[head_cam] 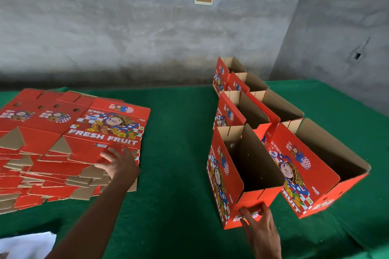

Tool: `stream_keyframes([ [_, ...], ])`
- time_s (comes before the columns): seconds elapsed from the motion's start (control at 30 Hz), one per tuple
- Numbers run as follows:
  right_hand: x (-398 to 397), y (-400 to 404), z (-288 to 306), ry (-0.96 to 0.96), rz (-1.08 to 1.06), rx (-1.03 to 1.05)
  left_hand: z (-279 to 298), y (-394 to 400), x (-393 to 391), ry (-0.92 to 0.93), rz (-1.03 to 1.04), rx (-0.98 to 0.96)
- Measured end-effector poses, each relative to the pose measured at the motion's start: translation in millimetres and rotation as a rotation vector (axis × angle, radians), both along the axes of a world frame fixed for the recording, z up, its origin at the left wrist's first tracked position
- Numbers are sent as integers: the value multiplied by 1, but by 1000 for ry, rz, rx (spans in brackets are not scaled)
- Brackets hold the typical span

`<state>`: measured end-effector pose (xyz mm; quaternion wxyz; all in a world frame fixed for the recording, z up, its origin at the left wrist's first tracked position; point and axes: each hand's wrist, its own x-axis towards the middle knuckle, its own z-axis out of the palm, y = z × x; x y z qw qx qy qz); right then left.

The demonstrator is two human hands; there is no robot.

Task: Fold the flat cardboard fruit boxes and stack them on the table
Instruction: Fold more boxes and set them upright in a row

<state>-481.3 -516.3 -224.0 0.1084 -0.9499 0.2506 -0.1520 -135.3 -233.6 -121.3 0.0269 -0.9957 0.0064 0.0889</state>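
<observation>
We've got the left hand (117, 163) spread flat, fingers straight, resting on the top sheet of the flat box pile (69, 147) at the table's left side, prob. to pin or slide off the next blank; it grips nothing yet. The right hand (260, 224) is at the near end of the nearest folded box (229, 176), fingertips curled into the handle slot w/ thumb alongside, so it has hold of that end panel, likely to nudge the box into line w/ the others. Folded boxes stand upright, tops open, in two rows on the right of the green table (179, 153): a second near box (315, 172) just beside the held one, more boxes (242, 101) behind toward the wall. Blanks are red w/ a cartoon figure and "FRESH FRUIT" print, brown corrugated flaps showing at the fanned edges. Folded ones show brown inside, red outside, walls square. We judge plenty of blanks remain vs. approx. six done.
</observation>
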Motion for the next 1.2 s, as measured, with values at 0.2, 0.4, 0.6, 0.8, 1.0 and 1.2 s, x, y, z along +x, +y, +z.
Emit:
stream_keyframes([
  [0.2, -14, -9, -6, -108, 4, -79, -8, -2, -4, -7, -2, -10],
  [0.4, -17, -17, -5, -75, -55, -114, -10, -6, -3, -6, -1, -48],
  [0.6, 3, -33, 2, 9, -19, 4, -18, -18, -4, -23, -7, -57],
  [0.8, 31, -44, 3, 48, -15, 42, -15, -40, -13, -83, -60, 0],
  [1.0, 65, -54, 9, 51, 30, 47, -9, -68, -32, -132, -135, 25],
  [1.2, 70, -62, 14, 88, 69, 46, -7, -88, -50, -131, -187, 57],
])
